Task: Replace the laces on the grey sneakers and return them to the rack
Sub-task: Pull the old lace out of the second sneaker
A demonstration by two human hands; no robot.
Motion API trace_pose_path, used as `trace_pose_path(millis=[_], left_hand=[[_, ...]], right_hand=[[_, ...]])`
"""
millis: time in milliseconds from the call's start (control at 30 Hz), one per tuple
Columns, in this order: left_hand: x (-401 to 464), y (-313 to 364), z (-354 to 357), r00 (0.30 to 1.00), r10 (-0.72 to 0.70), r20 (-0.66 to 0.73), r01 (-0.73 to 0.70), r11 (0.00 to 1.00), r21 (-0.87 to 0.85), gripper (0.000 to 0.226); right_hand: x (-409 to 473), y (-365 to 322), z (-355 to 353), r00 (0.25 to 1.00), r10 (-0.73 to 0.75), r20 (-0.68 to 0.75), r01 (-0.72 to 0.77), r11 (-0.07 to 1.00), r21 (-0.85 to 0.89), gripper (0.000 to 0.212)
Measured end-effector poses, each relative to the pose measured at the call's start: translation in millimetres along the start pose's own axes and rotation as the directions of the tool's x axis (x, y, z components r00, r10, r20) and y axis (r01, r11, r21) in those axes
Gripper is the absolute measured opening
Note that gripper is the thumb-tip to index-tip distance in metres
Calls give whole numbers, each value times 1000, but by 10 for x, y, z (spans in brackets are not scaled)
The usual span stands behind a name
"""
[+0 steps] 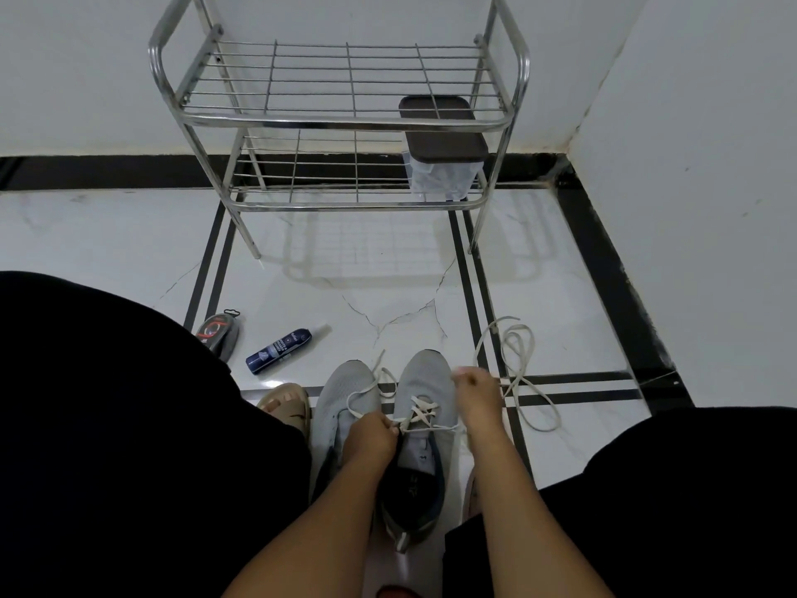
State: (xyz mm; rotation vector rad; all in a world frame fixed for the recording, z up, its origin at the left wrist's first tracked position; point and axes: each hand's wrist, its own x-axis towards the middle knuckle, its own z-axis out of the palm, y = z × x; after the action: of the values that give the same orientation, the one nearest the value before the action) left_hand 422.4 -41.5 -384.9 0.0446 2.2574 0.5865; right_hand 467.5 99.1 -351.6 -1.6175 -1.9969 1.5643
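Keep the lace flat and draw each crossing snug before moving up an eyelet. The left hand pinches the white lace at the right grey sneaker; the right hand, fingers curled, pulls its other end outward. The left grey sneaker sits just beside the left hand. A loose lace lies beyond the right hand, the steel rack well ahead of both.

This looks like a corner of a home, likely an entryway. A steel wire shoe rack stands against plain white walls on a glossy white marble-look tiled floor with black border strips, and a shoe-care spray bottle lies on the floor.
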Motion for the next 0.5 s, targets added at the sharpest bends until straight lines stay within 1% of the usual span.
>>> trace_pose_path(millis=[33,67,100,133,167,233,267,300,333,367,400,433,467,500], left_hand=[[1,1,0,1000,-3,4,3,1000,1,19],[-1,3,-1,1000,-3,6,3,1000,0,19],[-3,11,-3,1000,-4,8,4,1000,0,18],[0,11,1,1000,0,11,0,1000,6,18],[3,6,1,1000,10,12,-10,1000,13,18],[-6,-2,-6,1000,16,4,-16,999,31,18],[-11,-11,-15,1000,10,-1,-10,999,42,18],[-8,-23,-23,1000,5,-2,-5,999,49,19],[-6,-29,-24,1000,2,1,-2,998,61,20],[-7,-28,-32,1000,3,6,-4,997,81,22],[-1,-12,-35,1000,10,13,-11,996,93,24],[8,3,-33,999,13,31,-16,994,109,27],[16,21,-30,999,11,53,-18,992,126,29],[6,50,-42,997,9,74,-19,990,138,32]], right_hand=[[-61,-6,77,987,-71,142,96,980,-176,19],[-130,45,158,959,-107,263,207,897,-390,19],[-197,133,229,937,-109,333,294,762,-577,18],[-255,243,284,930,-101,354,331,648,-685,16],[-308,341,317,937,-94,335,321,611,-724,16],[-363,424,315,957,-103,271,273,638,-720,17],[-345,384,286,965,-118,236,252,675,-693,17],[-298,306,227,978,-121,170,202,751,-629,20],[-233,205,135,992,-106,75,130,852,-507,22],[-167,91,43,996,-79,-27,66,944,-322,22],[-74,16,-50,990,-54,-129,36,990,-137,18],[13,-39,-131,980,-33,-197,27,999,-32,18],[65,-62,-172,973,-16,-230,4,999,-53,35],[69,-58,-195,972,2,-236,-43,985,-166,55]])
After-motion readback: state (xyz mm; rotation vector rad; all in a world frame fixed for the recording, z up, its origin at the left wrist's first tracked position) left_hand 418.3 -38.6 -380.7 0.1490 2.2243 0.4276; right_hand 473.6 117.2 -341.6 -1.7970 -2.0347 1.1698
